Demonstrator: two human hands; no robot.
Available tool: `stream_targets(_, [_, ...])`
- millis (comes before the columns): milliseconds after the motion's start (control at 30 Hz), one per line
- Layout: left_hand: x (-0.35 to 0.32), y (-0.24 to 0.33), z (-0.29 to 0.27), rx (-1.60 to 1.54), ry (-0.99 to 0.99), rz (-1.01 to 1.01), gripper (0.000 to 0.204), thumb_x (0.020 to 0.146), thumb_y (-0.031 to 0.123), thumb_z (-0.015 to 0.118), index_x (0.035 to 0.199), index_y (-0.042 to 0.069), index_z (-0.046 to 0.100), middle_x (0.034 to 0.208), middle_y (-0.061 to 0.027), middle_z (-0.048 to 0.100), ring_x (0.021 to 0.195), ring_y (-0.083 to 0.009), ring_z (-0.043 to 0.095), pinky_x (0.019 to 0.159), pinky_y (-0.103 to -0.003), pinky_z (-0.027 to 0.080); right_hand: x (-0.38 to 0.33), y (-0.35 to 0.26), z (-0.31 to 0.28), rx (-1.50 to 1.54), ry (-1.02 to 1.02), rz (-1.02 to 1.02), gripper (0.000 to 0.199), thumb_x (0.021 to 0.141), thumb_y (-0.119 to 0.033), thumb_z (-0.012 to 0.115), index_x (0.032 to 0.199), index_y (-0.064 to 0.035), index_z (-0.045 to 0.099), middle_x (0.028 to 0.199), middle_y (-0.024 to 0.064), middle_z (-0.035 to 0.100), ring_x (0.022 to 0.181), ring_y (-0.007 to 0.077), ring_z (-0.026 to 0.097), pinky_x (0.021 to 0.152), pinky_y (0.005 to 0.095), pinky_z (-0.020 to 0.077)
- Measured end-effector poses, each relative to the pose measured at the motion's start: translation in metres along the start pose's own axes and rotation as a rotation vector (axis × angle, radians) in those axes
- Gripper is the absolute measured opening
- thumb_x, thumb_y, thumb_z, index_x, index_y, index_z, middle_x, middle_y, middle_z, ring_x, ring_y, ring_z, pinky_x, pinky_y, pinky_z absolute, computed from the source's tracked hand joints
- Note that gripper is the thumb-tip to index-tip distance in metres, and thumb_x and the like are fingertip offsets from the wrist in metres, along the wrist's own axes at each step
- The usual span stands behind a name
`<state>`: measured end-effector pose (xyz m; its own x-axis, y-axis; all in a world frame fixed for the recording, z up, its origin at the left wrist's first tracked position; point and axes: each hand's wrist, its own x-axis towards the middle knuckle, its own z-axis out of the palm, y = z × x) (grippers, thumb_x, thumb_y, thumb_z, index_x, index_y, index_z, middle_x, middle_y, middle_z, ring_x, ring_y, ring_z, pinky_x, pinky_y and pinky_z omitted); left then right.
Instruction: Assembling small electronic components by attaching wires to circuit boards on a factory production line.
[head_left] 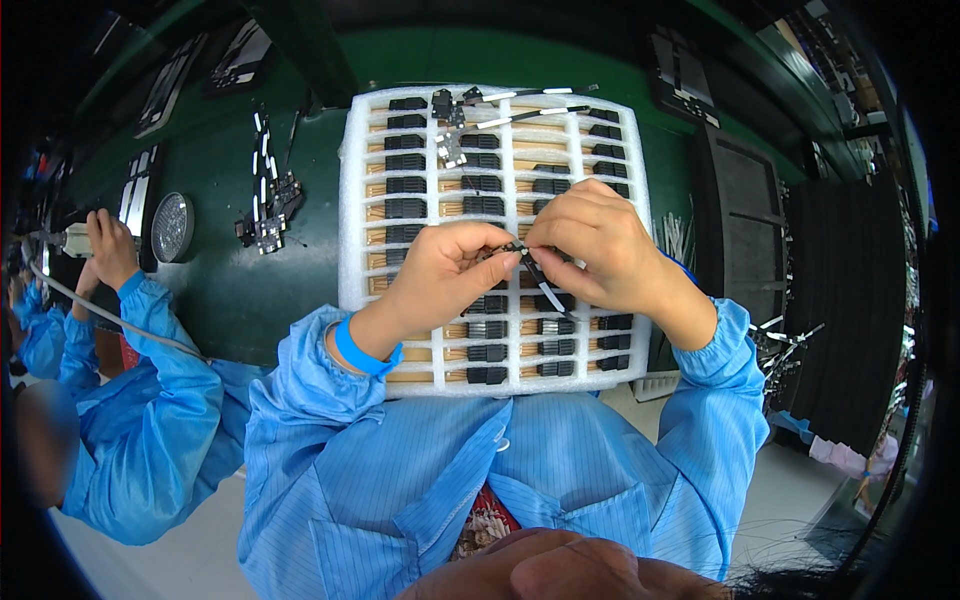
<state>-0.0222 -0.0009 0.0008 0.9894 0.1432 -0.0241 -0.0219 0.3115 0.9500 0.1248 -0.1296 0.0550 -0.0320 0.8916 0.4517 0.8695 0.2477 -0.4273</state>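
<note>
I see both of my hands raised just above the middle of a white foam tray [352, 200], which lies on a dark green table [230, 290] right in front of me. My left hand [445, 270] has thumb and forefinger pinched on a small dark part [515, 246], and my right hand [595, 240] pinches the same part from the other side, so the fingertips of both hands nearly meet over it. A thin strip [545, 288], dark with a pale edge, hangs from the part down toward me and to the right. A blue wristband [358, 350] sits on my left wrist, and both my forearms are in light blue sleeves.

The tray is split into rows of narrow slots. Many slots hold black rectangular pieces [405, 184], with tan strips showing in the rows between them. At the far edge of the tray a few loose parts [450, 125] with white and black strips lie across the slots.

To the left of the tray, on the table, lies a small heap of dark parts [268, 215], and further left a round grey disc [172, 227]. At the far left a second person in a blue coat holds a tool with one hand [108, 245]. To the right of the tray stands a black tray [745, 230].
</note>
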Motion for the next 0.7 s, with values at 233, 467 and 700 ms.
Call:
stream_targets(233, [-0.002, 0.009, 0.004, 0.482, 0.093, 0.215, 0.012, 0.081, 0.007, 0.060, 0.089, -0.002, 0.061, 0.072, -0.0061, 0.058, 0.061, -0.0079, 0.052, 0.052, -0.021, 0.042, -0.001, -0.001, 0.001, 0.029, 0.005, 0.037, 0.008, 0.065, -0.005, 0.064, 0.070, -0.0041, 0.058, 0.065, 0.0052, 0.054, 0.058, 0.0213, 0.054, 0.058, 0.0304, 0.0392])
stream_targets(467, [-0.001, 0.009, 0.006, 0.650, 0.112, 0.333, 0.012, 0.079, 0.005, 0.060, 0.088, -0.003, 0.061, 0.072, -0.0103, 0.060, 0.061, -0.0146, 0.056, 0.053, -0.024, 0.044, -0.002, -0.004, 0.004, 0.003, -0.002, 0.033, 0.008, 0.064, -0.004, 0.063, 0.068, -0.0044, 0.056, 0.062, 0.0053, 0.051, 0.054, 0.0218, 0.051, 0.056, 0.0318, 0.0377])
stream_targets(700, [-0.001, 0.006, 0.012, 0.663, 0.211, 0.421, 0.008, 0.076, 0.001, 0.060, 0.083, -0.003, 0.059, 0.065, -0.0113, 0.054, 0.052, -0.0198, 0.051, 0.046, -0.029, 0.039, -0.001, -0.007, 0.008, -0.061, -0.015, 0.015, 0.015, 0.058, 0.003, 0.063, 0.070, -0.0022, 0.056, 0.065, 0.0073, 0.054, 0.056, 0.0222, 0.052, 0.057, 0.0319, 0.0395])
